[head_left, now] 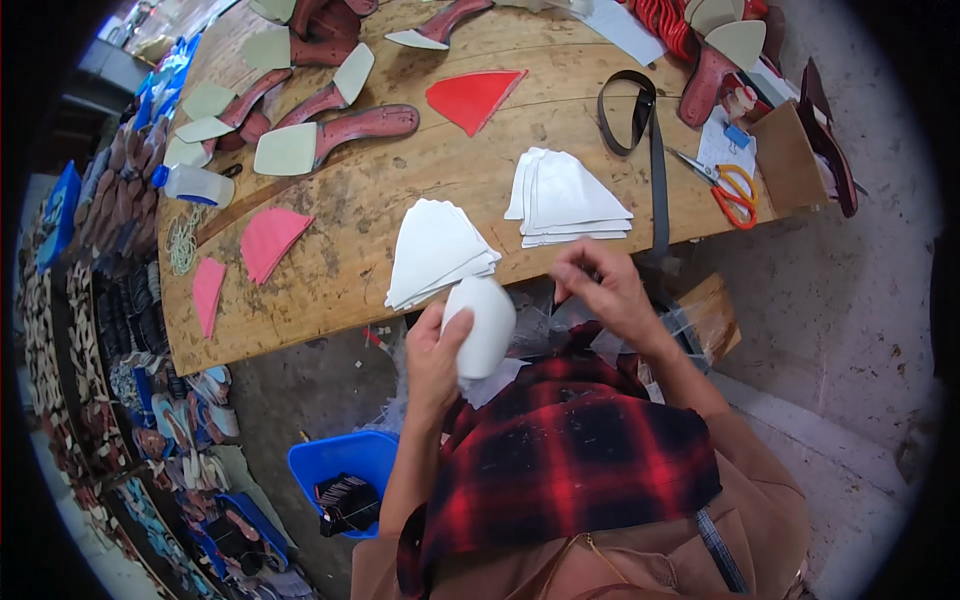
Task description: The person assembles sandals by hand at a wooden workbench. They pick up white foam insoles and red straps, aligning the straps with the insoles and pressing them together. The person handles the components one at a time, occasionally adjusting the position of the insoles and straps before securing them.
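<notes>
My left hand (pixel 432 362) is closed on a curved white piece (pixel 484 330) just off the table's front edge, the thumb pressed on its face. Whether the piece is leather or sheet material I cannot tell. Right behind it lies a fanned stack of white cut pieces (pixel 435 250), and a second white stack (pixel 568 195) sits farther right. Below that second stack hovers my right hand (pixel 612 290), slightly blurred, its fingers curled and pinched together. A small dark bit shows near those fingertips, too small to name.
The wooden table (pixel 340 215) carries a red piece (pixel 474 98), pink pieces (pixel 272 243), shoe parts with pale pads (pixel 368 122), a dark strap (pixel 658 180), orange-handled scissors (pixel 735 192) and a bottle (pixel 197 184). Left of me a blue bin (pixel 340 456) stands on the floor.
</notes>
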`<state>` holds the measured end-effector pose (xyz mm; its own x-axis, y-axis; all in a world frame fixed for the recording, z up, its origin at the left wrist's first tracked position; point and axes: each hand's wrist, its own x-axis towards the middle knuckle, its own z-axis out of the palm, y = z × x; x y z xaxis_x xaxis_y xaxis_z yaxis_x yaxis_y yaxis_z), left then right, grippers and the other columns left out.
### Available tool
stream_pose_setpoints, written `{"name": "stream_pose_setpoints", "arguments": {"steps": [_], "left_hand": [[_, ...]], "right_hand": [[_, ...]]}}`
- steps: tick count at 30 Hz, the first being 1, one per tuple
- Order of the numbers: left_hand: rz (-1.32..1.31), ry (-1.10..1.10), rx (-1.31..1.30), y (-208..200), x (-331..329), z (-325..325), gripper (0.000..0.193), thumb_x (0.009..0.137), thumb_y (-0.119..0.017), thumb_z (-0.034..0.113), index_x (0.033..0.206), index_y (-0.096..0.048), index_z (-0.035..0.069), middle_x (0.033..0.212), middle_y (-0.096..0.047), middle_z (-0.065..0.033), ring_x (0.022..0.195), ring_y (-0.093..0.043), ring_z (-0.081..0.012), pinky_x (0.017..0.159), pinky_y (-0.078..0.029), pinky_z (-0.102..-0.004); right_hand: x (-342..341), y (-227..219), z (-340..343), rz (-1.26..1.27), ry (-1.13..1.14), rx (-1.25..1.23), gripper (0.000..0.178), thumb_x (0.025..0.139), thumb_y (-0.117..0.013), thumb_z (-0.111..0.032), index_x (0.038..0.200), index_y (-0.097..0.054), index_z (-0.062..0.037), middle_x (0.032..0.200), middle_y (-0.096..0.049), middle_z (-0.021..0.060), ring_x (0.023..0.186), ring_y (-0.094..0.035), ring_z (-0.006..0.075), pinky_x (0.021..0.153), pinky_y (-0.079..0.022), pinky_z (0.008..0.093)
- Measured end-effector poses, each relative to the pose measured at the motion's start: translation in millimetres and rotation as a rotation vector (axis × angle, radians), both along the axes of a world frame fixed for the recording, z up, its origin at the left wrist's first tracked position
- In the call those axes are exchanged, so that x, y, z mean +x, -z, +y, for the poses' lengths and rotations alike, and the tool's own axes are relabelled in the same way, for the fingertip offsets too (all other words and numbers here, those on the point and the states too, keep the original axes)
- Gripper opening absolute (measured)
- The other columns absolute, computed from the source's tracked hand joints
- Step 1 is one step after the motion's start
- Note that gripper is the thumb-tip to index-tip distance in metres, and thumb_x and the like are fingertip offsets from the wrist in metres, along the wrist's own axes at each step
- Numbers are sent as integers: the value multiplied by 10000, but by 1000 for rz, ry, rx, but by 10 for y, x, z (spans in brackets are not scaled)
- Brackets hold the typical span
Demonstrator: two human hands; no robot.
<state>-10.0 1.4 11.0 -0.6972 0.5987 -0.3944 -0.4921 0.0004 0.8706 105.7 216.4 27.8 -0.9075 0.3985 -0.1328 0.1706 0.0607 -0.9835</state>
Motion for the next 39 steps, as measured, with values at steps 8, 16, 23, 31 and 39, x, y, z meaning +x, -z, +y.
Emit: {"name": "stream_pose_setpoints", "arguments": {"steps": [8, 16, 23, 31, 39], "left_hand": [[89, -269, 232, 62, 76, 189, 197, 950, -650, 220, 978, -605, 30, 864, -652, -25, 743, -580, -55, 674, -476, -212], [204, -184, 175, -39, 85, 294, 242, 938, -666, 262, 948, -597, 30, 869, -640, -16, 757, -566, -67, 685, -465, -230], [638, 0, -387, 256, -202, -525, 159, 865, -684, 131, 828, -653, -20, 745, -631, -57, 667, -547, -103, 637, -453, -260], [701, 893, -1543, 1823, 125, -2505, 549, 898, -553, 495, 1294, -569, 114, 1251, -610, -198, 1200, -553, -367, 1025, -377, -536], [713, 519, -1052, 482, -236, -1558, 444, 908, -610, 361, 1199, -604, 27, 992, -681, -214, 927, -659, -379, 793, -504, -458]], "right_hand": [[-225, -34, -106, -112, -469, -214, 285, 880, -684, -175, 1097, -606, -8, 941, -645, 46, 882, -575, 87, 765, -467, 255], [-280, -257, 21, -153, -259, -222, 286, 863, -712, -248, 995, -647, -3, 858, -595, -27, 803, -520, 55, 707, -427, 225], [-276, -102, 863, -249, -60, 584, 352, 840, -710, -297, 993, -652, 14, 869, -659, 98, 722, -610, 212, 651, -467, 307], [-1504, -43, 927, 134, 90, 1021, 418, 874, -655, -382, 1093, -607, -29, 998, -653, 157, 868, -655, 354, 738, -526, 446], [-2223, 454, 794, -33, -110, 1553, 152, 802, -570, -90, 864, -609, 42, 766, -654, 216, 702, -690, 308, 594, -571, 395]]}}
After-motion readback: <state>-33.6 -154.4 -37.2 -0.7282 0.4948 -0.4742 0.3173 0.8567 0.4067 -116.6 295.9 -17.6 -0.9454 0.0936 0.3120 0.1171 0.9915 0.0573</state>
